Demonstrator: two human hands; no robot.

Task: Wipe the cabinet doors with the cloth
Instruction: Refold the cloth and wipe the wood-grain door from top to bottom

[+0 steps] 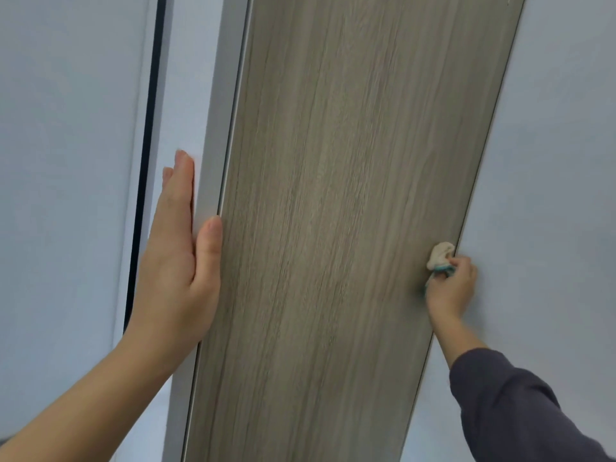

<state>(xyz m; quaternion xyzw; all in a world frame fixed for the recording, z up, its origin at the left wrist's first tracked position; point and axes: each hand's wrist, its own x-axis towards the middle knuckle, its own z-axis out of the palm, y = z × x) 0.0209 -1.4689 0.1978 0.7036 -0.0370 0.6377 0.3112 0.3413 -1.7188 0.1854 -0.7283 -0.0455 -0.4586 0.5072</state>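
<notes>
The right grip (451,288) clenches the beige cloth (440,255) against the wood-grain cabinet door (333,228) at its 3 o'clock edge. The left grip (176,261), fingers straight, braces the 9 o'clock edge. Long, even strokes along the grain would suit. There is free panel toward 12 and 6.

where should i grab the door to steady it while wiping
Take the door by its left edge, coming from the left: that edge stands out with its white side exposed. Thumb on the wood face, fingers flat on the white side, as the left hand does. The right hand holds the cloth at the other edge.
</notes>
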